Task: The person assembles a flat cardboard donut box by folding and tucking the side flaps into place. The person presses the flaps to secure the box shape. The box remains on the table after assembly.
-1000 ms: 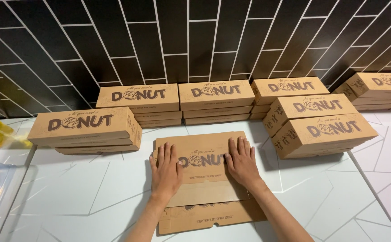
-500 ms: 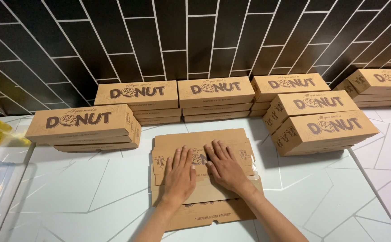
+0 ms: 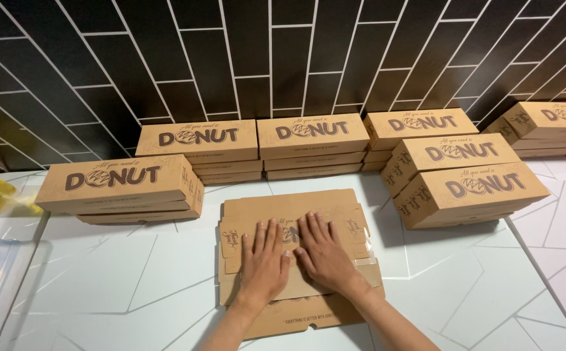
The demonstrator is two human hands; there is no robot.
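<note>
Two hands: we see both lying palm-down, side by side, near the middle of the picture
Left hand [image 3: 264,260]: flat, fingers [image 3: 261,235] straight and close together, gripping nothing, tips pointing toward the wall
Right hand [image 3: 324,253]: flat as well, fingers [image 3: 315,227] slightly fanned, angled up and left, thumb just beside the left hand's
Flattened box [image 3: 292,257]: brown cardboard, unfolded, directly under both palms; we find the fingertips resting about halfway up its top panel, with board showing past them on every side
Lower flap [image 3: 302,318]: sticks out toward us below the wrists
Counter [image 3: 114,279]: white with thin grey veins, carrying the flattened box at its centre
Left stack [image 3: 117,188]: closed brown boxes, just left of the flat one
Back stacks [image 3: 257,146]: more closed boxes against the black tiled wall [image 3: 231,58]
Right stack [image 3: 468,185]: closed boxes, tilted, near the right hand but apart from it
</note>
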